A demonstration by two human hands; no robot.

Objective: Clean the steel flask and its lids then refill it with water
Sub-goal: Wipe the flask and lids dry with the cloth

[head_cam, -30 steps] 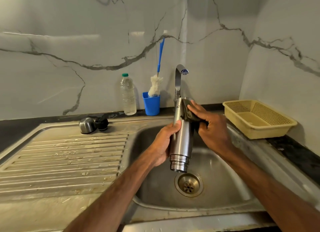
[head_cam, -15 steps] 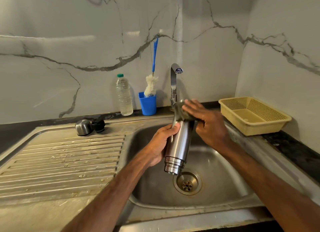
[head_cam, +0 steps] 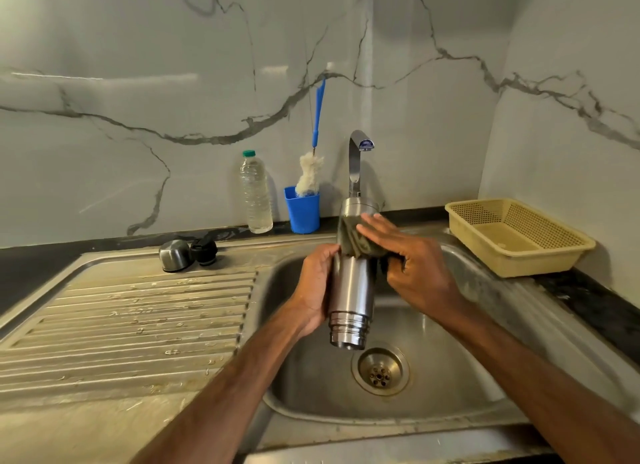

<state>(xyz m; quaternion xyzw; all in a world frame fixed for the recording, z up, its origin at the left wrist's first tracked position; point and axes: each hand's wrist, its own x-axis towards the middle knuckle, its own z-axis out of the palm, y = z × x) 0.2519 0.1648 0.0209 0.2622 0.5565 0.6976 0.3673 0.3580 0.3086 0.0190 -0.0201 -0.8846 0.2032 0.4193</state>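
Over the sink basin (head_cam: 450,377) I hold the steel flask (head_cam: 351,297) upside down, its threaded mouth just above the drain (head_cam: 380,371). My left hand (head_cam: 317,287) grips the flask's body from the left. My right hand (head_cam: 408,259) presses a dark green scrub pad (head_cam: 353,238) against the flask's upper part, near its base. The steel lid (head_cam: 175,255) and the black inner lid (head_cam: 204,250) lie on the drainboard at the back left. The tap (head_cam: 358,159) stands behind the flask, with no water running.
A clear water bottle (head_cam: 256,193) and a blue cup (head_cam: 302,209) holding a blue-handled bottle brush (head_cam: 311,173) stand against the marble wall. A yellow plastic basket (head_cam: 516,237) sits on the dark counter at right. The ribbed drainboard (head_cam: 138,318) is wet.
My right hand with the scrub pad has slid along the flask's upper part, from its top end to just below it. The left hand keeps its grip.
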